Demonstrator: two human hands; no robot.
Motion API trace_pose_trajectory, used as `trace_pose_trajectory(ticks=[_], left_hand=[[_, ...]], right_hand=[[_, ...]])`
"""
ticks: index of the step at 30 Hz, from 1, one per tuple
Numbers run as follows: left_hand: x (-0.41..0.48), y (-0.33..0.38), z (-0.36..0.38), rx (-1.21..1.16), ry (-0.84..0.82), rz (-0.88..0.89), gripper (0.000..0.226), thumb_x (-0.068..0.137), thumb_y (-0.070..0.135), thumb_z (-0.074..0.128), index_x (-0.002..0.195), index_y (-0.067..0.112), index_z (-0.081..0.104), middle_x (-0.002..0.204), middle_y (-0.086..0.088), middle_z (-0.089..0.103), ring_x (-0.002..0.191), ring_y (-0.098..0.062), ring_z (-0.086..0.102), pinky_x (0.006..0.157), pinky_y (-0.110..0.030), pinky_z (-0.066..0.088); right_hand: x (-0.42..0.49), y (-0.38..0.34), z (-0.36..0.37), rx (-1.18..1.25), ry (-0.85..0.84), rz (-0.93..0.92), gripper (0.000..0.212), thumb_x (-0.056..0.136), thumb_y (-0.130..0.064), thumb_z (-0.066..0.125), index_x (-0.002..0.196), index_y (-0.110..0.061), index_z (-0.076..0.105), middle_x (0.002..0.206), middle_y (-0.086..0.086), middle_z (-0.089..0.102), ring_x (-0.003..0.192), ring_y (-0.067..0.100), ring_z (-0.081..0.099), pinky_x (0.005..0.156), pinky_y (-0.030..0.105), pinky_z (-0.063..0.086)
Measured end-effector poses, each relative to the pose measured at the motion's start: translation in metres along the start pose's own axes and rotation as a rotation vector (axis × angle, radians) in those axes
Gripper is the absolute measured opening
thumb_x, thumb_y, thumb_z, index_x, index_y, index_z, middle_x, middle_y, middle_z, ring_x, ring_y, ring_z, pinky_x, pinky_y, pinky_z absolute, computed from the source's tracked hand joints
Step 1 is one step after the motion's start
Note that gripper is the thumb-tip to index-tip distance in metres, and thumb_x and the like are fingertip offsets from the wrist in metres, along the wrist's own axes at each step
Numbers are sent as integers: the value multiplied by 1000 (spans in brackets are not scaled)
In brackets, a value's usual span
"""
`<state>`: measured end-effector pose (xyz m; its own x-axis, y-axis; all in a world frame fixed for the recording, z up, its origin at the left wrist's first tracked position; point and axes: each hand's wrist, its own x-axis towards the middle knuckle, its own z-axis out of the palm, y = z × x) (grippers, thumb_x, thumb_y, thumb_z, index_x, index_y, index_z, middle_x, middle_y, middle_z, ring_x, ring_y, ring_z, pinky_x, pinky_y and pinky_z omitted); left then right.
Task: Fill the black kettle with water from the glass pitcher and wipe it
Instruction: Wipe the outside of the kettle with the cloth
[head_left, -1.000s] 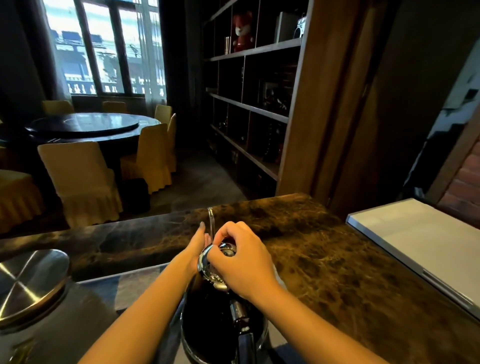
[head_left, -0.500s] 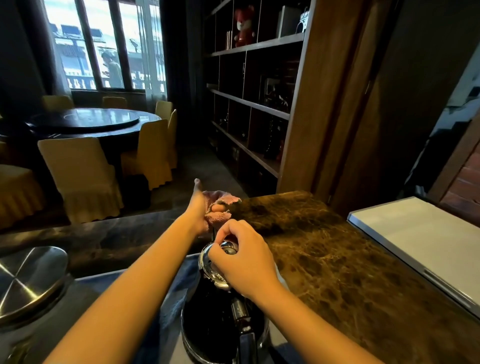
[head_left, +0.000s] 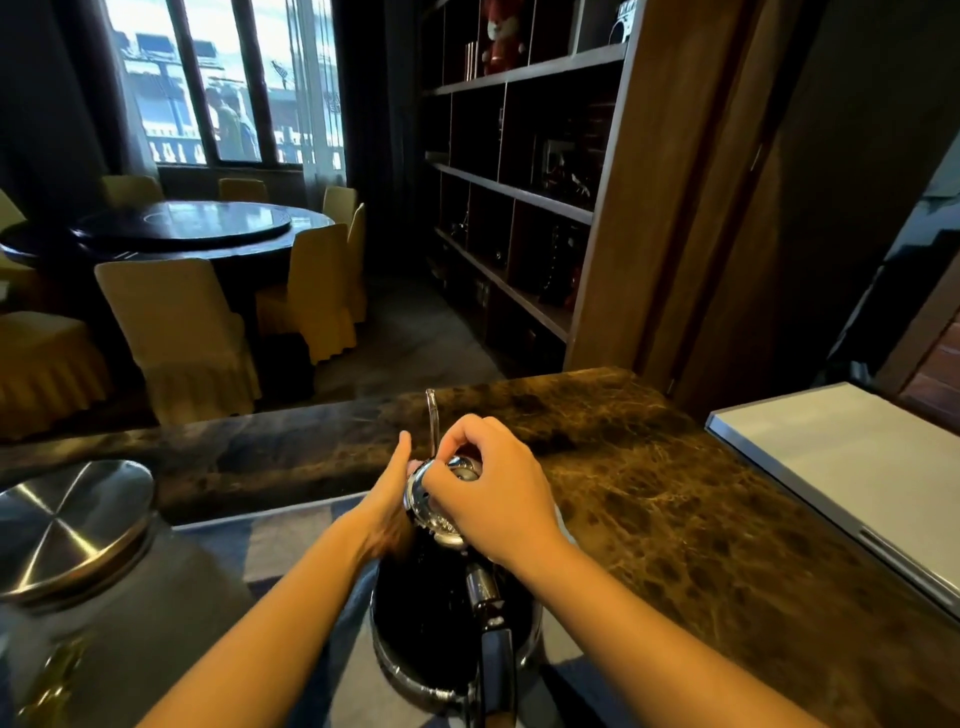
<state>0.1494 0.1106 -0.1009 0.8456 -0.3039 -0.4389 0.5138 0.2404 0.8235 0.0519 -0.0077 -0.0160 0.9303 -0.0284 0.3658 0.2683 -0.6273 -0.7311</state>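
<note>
Two hands meet atop the black kettle (head_left: 426, 623), which stands on a blue mat (head_left: 291, 530) beside the marble counter (head_left: 649, 493). Our right hand (head_left: 493, 483) curls round the shiny lid (head_left: 441, 499); our left hand (head_left: 389, 493) lies against the neck, fingers hidden, so we cannot tell its grip. We judge that a hard sideways rub could tip the kettle, slop water, or knock the thin spout (head_left: 431, 415).

Bare forearms, bare left hand (head_left: 387, 496), bare right hand (head_left: 491, 493), nails apparently short

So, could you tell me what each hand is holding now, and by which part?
The right hand pinches the black kettle by its shiny lid; the left hand is blurred, its grip hidden.
</note>
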Motion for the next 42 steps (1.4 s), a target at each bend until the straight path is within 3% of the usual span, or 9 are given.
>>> trace_pose_trajectory(ticks=[3,5,9,14,21,28,36,40,42], left_hand=[[-15,-7,7,19,23,28,62,95,57,25,100,7,62,76,-12,73,78,-23,65,73,-36,51],[-28,-11,5,-16,40,90,58,95,57,30,104,9,63,94,-7,70,84,-20,67,80,-34,50],[-51,-23,-9,32,22,178,81,55,77,69,113,20,69,131,-15,60,119,-25,59,110,-44,39],[-72,9,17,292,-31,350,66,89,63,23,110,16,65,108,-9,72,106,-21,66,94,-32,52],[-61,-3,21,245,78,230,59,91,61,28,106,16,64,84,-1,75,81,-12,70,69,-23,56],[-98,-38,24,111,201,400,36,96,47,28,98,34,61,86,19,74,84,7,67,80,-17,46],[-128,-8,65,173,315,509,60,90,59,19,109,28,67,113,-1,72,111,-15,65,89,-27,53],[-135,2,83,222,373,533,69,81,69,25,113,24,68,123,-8,67,120,-20,59,111,-44,38],[-140,11,95,261,383,522,73,87,69,25,122,19,64,131,-11,61,127,-23,53,114,-44,32]], right_hand=[[0,0,0,-4,4,-9,12,77,-33,63,72,-27,54,80,-9,57,73,7,55,63,31,49],[-1,0,0,4,4,-13,11,75,-33,63,74,-27,53,80,-9,58,73,8,56,63,34,51],[0,3,1,0,-12,-5,15,73,-32,63,79,-28,50,79,-8,58,70,9,55,62,37,50],[1,5,2,-28,-15,-34,14,78,-34,62,83,-28,50,82,-10,58,78,9,56,64,31,49],[0,5,-4,0,-56,-70,14,80,-32,61,89,-29,51,91,-11,59,87,10,56,70,34,51],[9,9,-12,-21,-245,-166,26,91,-45,52,111,-28,50,107,-12,59,102,11,56,83,36,50],[15,15,-21,131,-404,-174,61,92,-61,27,140,-24,35,140,-1,49,130,17,43,108,44,37],[23,15,-27,437,-532,-67,58,97,-50,34,147,-22,26,152,0,33,138,14,33,109,28,28],[31,22,-34,721,-652,37,58,97,-39,47,147,-18,27,149,2,38,131,12,43,103,24,37]])
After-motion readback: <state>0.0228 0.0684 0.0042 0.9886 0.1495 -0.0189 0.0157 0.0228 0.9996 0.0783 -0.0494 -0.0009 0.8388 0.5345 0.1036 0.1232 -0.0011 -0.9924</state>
